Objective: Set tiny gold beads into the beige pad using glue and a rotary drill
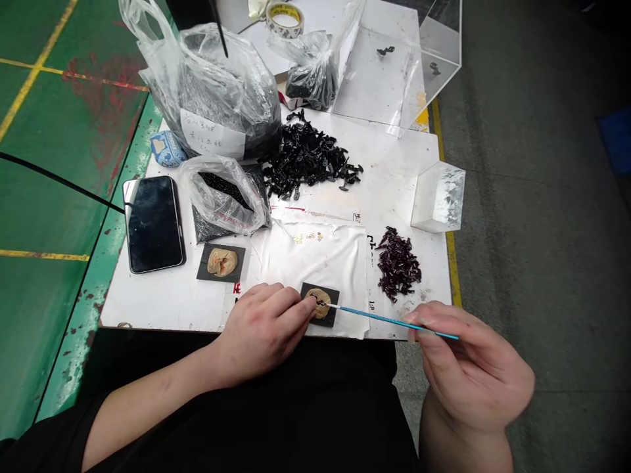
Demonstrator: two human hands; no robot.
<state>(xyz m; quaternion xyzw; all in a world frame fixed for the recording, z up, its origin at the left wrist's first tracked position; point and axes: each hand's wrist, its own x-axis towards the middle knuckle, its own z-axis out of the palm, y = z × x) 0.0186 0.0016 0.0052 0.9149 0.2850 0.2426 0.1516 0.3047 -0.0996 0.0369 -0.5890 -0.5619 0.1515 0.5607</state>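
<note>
My right hand (468, 361) pinches a thin blue stick (379, 317) with a pale tip between thumb and fingers. The tip reaches left to a tan putty-like lump (324, 310) on a dark square plate (331, 323) at the table's front edge. My left hand (269, 322) rests beside this plate, its fingers bent together and fingertips on a small black part (319, 301) on the lump. The fingers partly hide the part. Behind the plate, on a white cloth (315, 263), lie several tiny gold rings (309, 236).
A second dark plate with a tan lump (221, 262) and a phone (153, 225) lie left. Behind are an open bag of black granules (224, 197), a large plastic bag (217, 85), and a black parts pile (310, 157). Dark purple parts (398, 264) and a clear hexagonal container (438, 197) stand right.
</note>
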